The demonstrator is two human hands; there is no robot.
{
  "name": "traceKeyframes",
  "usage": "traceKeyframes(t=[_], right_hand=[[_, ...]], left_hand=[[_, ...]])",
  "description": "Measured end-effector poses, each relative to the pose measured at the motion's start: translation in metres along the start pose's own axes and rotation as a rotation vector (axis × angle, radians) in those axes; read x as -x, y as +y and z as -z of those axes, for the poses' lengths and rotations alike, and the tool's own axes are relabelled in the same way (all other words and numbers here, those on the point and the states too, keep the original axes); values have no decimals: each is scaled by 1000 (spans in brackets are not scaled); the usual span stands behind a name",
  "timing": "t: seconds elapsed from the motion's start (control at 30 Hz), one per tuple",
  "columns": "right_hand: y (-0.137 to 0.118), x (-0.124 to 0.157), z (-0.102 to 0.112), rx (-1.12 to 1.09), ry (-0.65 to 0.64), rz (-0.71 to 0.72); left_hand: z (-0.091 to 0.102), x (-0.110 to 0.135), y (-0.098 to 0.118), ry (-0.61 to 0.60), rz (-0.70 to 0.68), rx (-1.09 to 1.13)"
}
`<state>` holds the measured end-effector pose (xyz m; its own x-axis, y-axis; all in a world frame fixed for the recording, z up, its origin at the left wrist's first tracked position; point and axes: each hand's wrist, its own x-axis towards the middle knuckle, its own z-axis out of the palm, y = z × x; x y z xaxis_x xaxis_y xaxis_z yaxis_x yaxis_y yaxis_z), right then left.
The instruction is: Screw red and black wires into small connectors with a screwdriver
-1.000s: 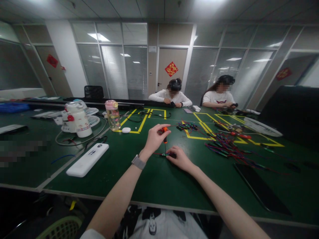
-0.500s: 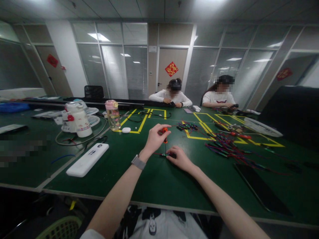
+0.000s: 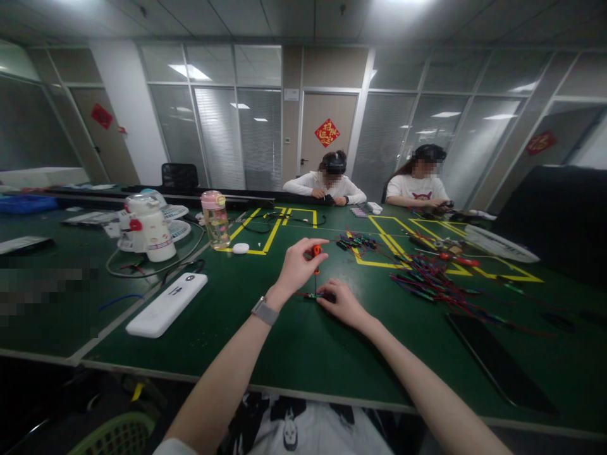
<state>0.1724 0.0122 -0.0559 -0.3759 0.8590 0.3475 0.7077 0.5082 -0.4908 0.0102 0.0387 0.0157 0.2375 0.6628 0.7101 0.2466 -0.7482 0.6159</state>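
In the head view, the left hand is at the middle of the frame, with a watch on its wrist. Its fingers are closed around the orange handle of a screwdriver, and 1 finger is stretched out above it. The screwdriver stands almost upright, and its tip comes down to a small green board, which lies on the green bench a little below the centre of the frame. The right hand rests just to the right; its fingers are bent and nearly closed, pinching the right end of this board. A red wire goes out from the left end.

At the right of the frame there are 2 piles of boards with wires, 1 small and 1 bigger. In the upper right, 2 other people sit behind the bench.
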Motion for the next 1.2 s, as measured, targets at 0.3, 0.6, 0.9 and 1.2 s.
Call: traceKeyframes(t=[0.3, 0.6, 0.9, 1.2], right_hand=[[1, -1, -1, 1, -1, -4], [2, 0, -2, -1, 7, 4], [0, 0, 0, -4, 1, -4], [2, 0, -1, 3, 0, -5]], left_hand=[[0, 0, 5, 10, 2, 47], [-1, -2, 3, -7, 101, 219], [-3, -3, 0, -86, 87, 224], [-4, -2, 0, -76, 145, 341]])
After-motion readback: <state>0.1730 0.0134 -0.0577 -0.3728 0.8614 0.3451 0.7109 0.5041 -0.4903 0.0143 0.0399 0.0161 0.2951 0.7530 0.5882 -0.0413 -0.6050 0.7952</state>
